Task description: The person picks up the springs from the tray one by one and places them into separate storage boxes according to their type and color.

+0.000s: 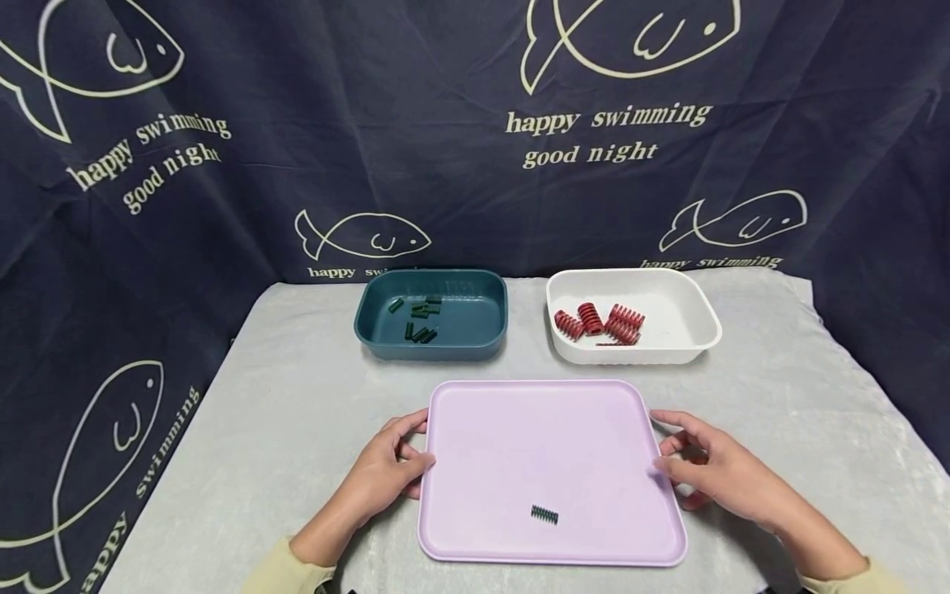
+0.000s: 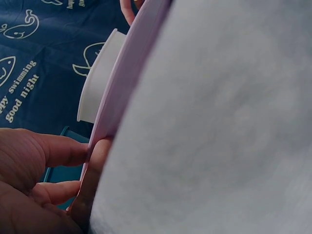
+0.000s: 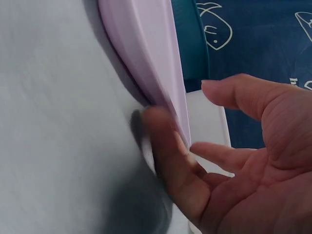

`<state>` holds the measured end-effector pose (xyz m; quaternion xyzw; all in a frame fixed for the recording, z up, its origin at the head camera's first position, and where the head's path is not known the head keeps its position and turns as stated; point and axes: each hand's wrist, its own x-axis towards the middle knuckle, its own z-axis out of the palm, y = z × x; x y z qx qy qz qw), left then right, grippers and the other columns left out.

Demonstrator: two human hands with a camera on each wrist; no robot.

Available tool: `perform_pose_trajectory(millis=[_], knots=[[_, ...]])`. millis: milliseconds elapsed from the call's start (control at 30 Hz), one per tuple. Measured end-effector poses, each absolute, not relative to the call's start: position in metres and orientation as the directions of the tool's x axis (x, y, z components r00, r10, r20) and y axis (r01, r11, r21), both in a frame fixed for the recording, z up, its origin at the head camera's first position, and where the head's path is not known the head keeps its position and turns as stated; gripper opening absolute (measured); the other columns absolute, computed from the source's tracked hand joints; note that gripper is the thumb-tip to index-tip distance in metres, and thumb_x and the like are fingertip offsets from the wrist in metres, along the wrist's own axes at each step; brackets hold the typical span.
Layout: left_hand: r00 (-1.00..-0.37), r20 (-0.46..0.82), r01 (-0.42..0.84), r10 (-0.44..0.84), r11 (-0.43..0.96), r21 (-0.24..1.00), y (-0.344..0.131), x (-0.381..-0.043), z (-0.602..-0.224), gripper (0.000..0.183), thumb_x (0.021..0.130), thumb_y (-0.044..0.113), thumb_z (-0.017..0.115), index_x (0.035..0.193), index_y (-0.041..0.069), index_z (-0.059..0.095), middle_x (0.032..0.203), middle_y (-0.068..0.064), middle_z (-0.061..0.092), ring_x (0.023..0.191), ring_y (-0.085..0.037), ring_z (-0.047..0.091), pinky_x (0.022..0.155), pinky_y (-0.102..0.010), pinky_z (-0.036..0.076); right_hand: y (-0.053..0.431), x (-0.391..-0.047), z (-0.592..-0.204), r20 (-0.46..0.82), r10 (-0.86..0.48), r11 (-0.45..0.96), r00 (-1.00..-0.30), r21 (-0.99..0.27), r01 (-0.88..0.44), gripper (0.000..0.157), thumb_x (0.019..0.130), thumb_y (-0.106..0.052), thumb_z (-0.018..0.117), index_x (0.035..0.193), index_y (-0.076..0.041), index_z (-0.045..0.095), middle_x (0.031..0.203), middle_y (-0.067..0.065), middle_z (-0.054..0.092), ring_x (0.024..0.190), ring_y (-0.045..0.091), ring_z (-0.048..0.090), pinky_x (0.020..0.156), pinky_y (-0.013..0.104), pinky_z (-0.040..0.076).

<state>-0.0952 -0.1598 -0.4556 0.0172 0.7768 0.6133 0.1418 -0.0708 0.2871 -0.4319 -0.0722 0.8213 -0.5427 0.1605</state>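
A lilac tray lies on the cloth in front of me, one small dark green spring near its front edge. At its left side my left hand pinches the rim, thumb on top and a finger against the underside in the left wrist view. My right hand is at the opposite side, fingertips right at the tray's edge. In the right wrist view its thumb stands apart from the rim, the fingers loosely bent beside the tray wall.
Behind the tray stand a teal bin with several dark green springs and a white bin with several larger red springs. A light grey cloth covers the table. A navy curtain with fish drawings hangs behind.
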Motion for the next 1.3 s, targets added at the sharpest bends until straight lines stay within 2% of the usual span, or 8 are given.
perform_pose_trajectory(millis=[200, 367, 600, 767, 1033, 1167, 1300], knots=[[-0.957, -0.204, -0.146, 0.208, 0.265, 0.953, -0.16, -0.096, -0.455, 0.063, 0.092, -0.004, 0.071, 0.15, 0.006, 0.052, 0.134, -0.014, 0.05, 0.083, -0.022, 0.066, 0.054, -0.039, 0.062, 0.278, -0.061, -0.439, -0.094, -0.217, 0.481, -0.972, -0.877, -0.022, 0.066, 0.094, 0.001, 0.07, 0.153, 0.004, 0.039, 0.109, 0.016, 0.058, 0.075, 0.011, 0.059, 0.052, 0.036, 0.058], [-0.956, -0.2, -0.14, 0.214, 0.265, 0.954, -0.161, -0.096, -0.455, 0.063, 0.092, -0.003, 0.072, 0.151, 0.006, 0.051, 0.135, -0.015, 0.05, 0.082, -0.022, 0.066, 0.054, -0.039, 0.062, 0.274, -0.058, -0.443, -0.001, -0.209, 0.6, -0.978, -0.79, -0.128, 0.07, 0.086, 0.007, 0.07, 0.151, 0.002, 0.044, 0.107, 0.011, 0.061, 0.079, 0.007, 0.058, 0.058, 0.027, 0.053], [-0.928, -0.239, -0.182, 0.286, 0.211, 0.96, -0.168, -0.1, -0.451, 0.065, 0.093, 0.001, 0.073, 0.152, 0.002, 0.047, 0.137, -0.018, 0.053, 0.08, -0.023, 0.069, 0.059, -0.041, 0.063, 0.271, -0.057, -0.443, 0.029, -0.195, 0.649, -0.98, -0.745, -0.151, 0.074, 0.08, 0.008, 0.069, 0.151, 0.0, 0.046, 0.106, 0.009, 0.063, 0.085, 0.008, 0.058, 0.062, 0.025, 0.053], [-0.905, -0.272, -0.221, 0.326, 0.184, 0.958, -0.175, -0.105, -0.445, 0.066, 0.094, 0.002, 0.072, 0.154, 0.002, 0.044, 0.141, -0.021, 0.051, 0.087, -0.024, 0.069, 0.063, -0.043, 0.064, 0.271, -0.057, -0.442, 0.029, -0.177, 0.67, -0.984, -0.728, -0.143, 0.074, 0.08, 0.007, 0.068, 0.151, -0.001, 0.047, 0.107, 0.008, 0.063, 0.088, 0.008, 0.058, 0.065, 0.025, 0.052], [-0.942, -0.181, -0.128, 0.281, 0.198, 0.972, -0.172, -0.105, -0.429, 0.047, 0.097, 0.007, 0.072, 0.142, 0.007, 0.061, 0.135, -0.018, 0.06, 0.087, -0.028, 0.067, 0.063, -0.042, 0.064, 0.269, -0.056, -0.443, 0.009, -0.162, 0.687, -0.987, -0.717, -0.119, 0.074, 0.081, 0.004, 0.068, 0.152, -0.002, 0.047, 0.109, 0.008, 0.064, 0.087, 0.011, 0.058, 0.066, 0.024, 0.051], [-0.921, -0.156, -0.1, 0.356, 0.172, 0.98, -0.165, -0.105, -0.421, 0.04, 0.098, 0.01, 0.072, 0.137, 0.003, 0.065, 0.133, -0.021, 0.063, 0.089, -0.032, 0.068, 0.065, -0.043, 0.064, 0.269, -0.056, -0.443, 0.012, -0.16, 0.689, -0.987, -0.715, -0.12, 0.075, 0.08, 0.005, 0.067, 0.152, -0.003, 0.046, 0.108, 0.008, 0.064, 0.086, 0.011, 0.058, 0.066, 0.024, 0.051], [-0.887, -0.177, -0.117, 0.427, 0.163, 0.98, -0.153, -0.105, -0.417, 0.039, 0.096, 0.012, 0.075, 0.133, 0.002, 0.068, 0.119, -0.023, 0.069, 0.087, -0.031, 0.069, 0.064, -0.044, 0.063, 0.268, -0.056, -0.444, 0.015, -0.154, 0.691, -0.988, -0.713, -0.119, 0.075, 0.079, 0.007, 0.066, 0.152, -0.003, 0.047, 0.107, 0.007, 0.063, 0.088, 0.011, 0.057, 0.066, 0.024, 0.05]])
